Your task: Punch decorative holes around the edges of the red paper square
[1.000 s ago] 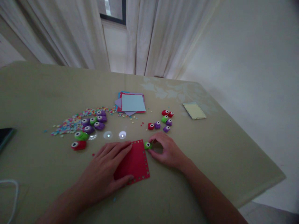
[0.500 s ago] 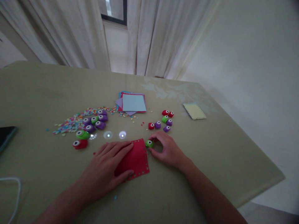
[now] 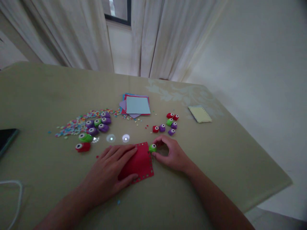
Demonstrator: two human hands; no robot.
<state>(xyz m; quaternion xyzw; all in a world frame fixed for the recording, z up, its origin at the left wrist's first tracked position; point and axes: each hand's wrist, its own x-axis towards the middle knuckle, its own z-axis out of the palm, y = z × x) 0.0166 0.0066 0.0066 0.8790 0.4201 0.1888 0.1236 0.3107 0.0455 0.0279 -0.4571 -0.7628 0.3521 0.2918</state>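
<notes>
A red square of paper point(image 3: 137, 162) lies on the table in front of me, small holes punched along its right, top and bottom borders. My left hand point(image 3: 112, 169) rests flat over its left part, fingers stretched out, hiding that side. At the paper's upper right corner, my right hand point(image 3: 169, 153) grips a small green craft punch point(image 3: 153, 148) between thumb and fingers. The punch touches the paper's edge; whether the edge sits in its slot, I cannot tell.
Left of centre stand several purple, green and red punches point(image 3: 103, 127) beside scattered paper confetti point(image 3: 74, 126). More punches point(image 3: 171, 123) sit right of centre. Farther back lie stacked coloured papers point(image 3: 137, 105) and a yellow sheet point(image 3: 200, 114). A phone point(image 3: 7, 140) and white cable point(image 3: 20, 198) are at left.
The green punch has shifted very slightly left against the paper's corner, with my right hand still on it. My left hand stays in place on the red paper.
</notes>
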